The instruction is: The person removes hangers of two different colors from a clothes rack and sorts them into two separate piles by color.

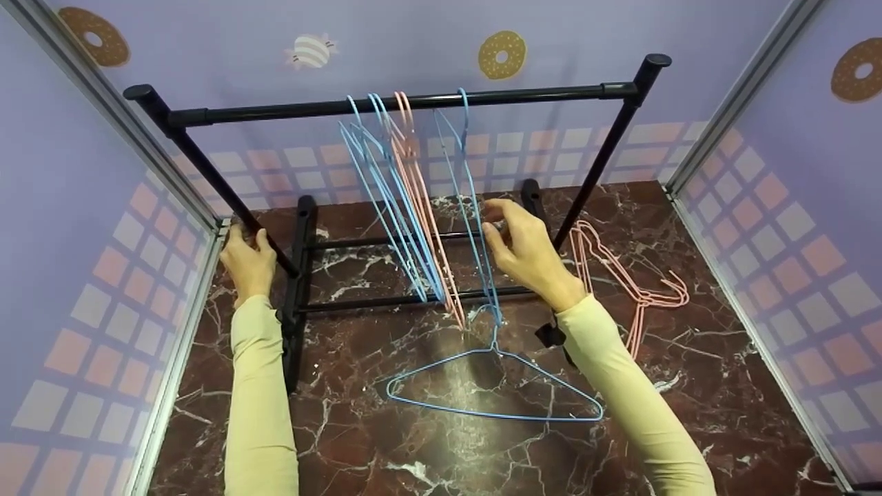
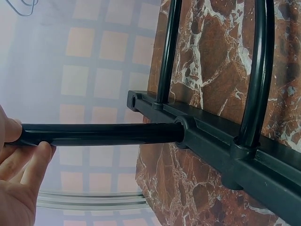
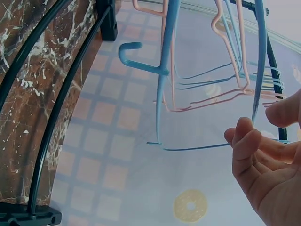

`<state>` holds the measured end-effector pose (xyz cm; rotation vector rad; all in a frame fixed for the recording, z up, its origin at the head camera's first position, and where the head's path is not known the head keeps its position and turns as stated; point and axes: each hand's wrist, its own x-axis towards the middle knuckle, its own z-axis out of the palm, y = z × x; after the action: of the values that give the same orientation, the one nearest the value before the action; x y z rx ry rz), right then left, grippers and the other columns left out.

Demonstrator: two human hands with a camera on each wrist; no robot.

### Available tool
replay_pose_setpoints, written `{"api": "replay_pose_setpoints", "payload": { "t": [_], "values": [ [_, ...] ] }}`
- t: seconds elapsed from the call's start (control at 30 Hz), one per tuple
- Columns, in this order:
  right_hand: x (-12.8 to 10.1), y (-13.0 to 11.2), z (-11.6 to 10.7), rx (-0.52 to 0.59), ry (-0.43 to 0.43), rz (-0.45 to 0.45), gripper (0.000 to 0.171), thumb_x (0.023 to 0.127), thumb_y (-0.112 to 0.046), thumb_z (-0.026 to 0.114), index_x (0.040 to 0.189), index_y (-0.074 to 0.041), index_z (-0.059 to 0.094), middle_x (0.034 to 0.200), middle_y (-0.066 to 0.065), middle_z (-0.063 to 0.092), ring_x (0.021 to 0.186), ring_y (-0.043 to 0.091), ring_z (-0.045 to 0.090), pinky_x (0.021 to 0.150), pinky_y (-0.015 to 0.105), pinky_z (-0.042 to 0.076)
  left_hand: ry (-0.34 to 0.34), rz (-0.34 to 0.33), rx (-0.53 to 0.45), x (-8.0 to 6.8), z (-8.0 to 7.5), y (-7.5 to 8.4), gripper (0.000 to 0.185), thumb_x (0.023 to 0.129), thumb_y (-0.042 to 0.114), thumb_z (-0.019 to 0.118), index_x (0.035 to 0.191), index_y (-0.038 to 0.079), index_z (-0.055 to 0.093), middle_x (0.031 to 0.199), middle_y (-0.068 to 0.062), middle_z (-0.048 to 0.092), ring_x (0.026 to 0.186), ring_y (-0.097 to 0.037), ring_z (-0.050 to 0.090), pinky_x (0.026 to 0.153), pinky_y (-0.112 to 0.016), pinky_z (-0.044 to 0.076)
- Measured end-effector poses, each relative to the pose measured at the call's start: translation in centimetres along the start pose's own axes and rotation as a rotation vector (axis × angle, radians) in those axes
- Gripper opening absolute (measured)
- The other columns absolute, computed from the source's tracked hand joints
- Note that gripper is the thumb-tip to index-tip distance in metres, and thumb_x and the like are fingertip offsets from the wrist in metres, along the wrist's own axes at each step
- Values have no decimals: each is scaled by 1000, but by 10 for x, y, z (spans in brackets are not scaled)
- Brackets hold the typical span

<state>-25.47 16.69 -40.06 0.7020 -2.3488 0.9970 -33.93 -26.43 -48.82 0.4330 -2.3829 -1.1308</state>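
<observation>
My left hand (image 1: 251, 265) grips the left upright post (image 2: 103, 134) of a black clothes rack, thumb and fingers around the tube. On the top rail (image 1: 296, 110), a blue hanger (image 1: 465, 114) hangs to the right of the others. Beside its sloping wire is my right hand (image 1: 527, 251), fingers bent and thumb apart; in the right wrist view the fingertips (image 3: 244, 129) are right at the blue wire. A second blue hanger (image 1: 496, 416) is below, its hook overlapping the first one's lower corner. Several blue hangers (image 1: 386, 162) and pink hangers (image 1: 415, 176) hang mid-rail.
A few pink hangers (image 1: 642, 301) are to the right of the rack, low by its right post (image 1: 599, 162). Two lower bars (image 1: 358, 242) join the rack's feet (image 1: 303, 227) on the brown marbled floor (image 1: 386, 455). Patterned panels (image 1: 413, 41) enclose three sides.
</observation>
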Motion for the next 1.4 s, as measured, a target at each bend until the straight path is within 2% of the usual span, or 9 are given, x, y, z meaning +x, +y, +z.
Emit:
{"api": "replay_pose_setpoints", "payload": {
  "t": [0.13,0.4,0.67,0.87,1.1,1.2,1.4],
  "values": [
    [7,-2,2,8,-22,20,30,99,-7,58,124,10,58,101,20,70,78,28,70,73,36,59,11,17,-14,1,0,-1,34,101,18,58,127,-4,60,121,-27,67,123,-51,53,109,-54,38],
    [20,-7,6,-24,-41,69,36,97,-13,64,123,11,59,94,20,70,67,28,66,64,36,57,39,54,-20,0,2,-2,29,100,15,59,119,-7,59,116,-30,68,118,-51,58,105,-54,43],
    [23,-10,8,-65,12,151,14,89,-2,67,100,8,67,78,15,70,62,27,64,59,33,53,49,61,-28,0,5,-1,29,99,15,60,120,-7,60,115,-29,69,116,-50,60,103,-53,44],
    [23,-11,8,-61,12,179,9,89,-2,66,95,5,67,79,15,71,62,25,65,59,34,55,58,57,-22,1,4,-3,30,99,15,61,119,-7,60,114,-30,69,115,-51,60,103,-54,44],
    [20,-7,2,-54,4,171,9,91,-1,61,96,6,64,82,17,70,65,27,65,61,34,55,52,45,-29,1,2,-3,30,99,15,61,120,-6,61,115,-29,69,117,-50,60,104,-53,44],
    [17,-6,-3,-50,36,148,8,91,0,61,96,6,63,81,16,70,63,25,64,59,33,53,39,35,-28,0,2,-2,30,100,15,60,122,-5,61,117,-28,69,118,-49,59,105,-53,44],
    [5,-3,-15,-44,100,76,8,90,2,63,97,6,63,79,16,69,62,22,63,58,39,55,46,34,-28,-1,2,-1,30,100,15,60,122,-5,61,115,-28,69,116,-49,60,103,-53,44]
  ]
}}
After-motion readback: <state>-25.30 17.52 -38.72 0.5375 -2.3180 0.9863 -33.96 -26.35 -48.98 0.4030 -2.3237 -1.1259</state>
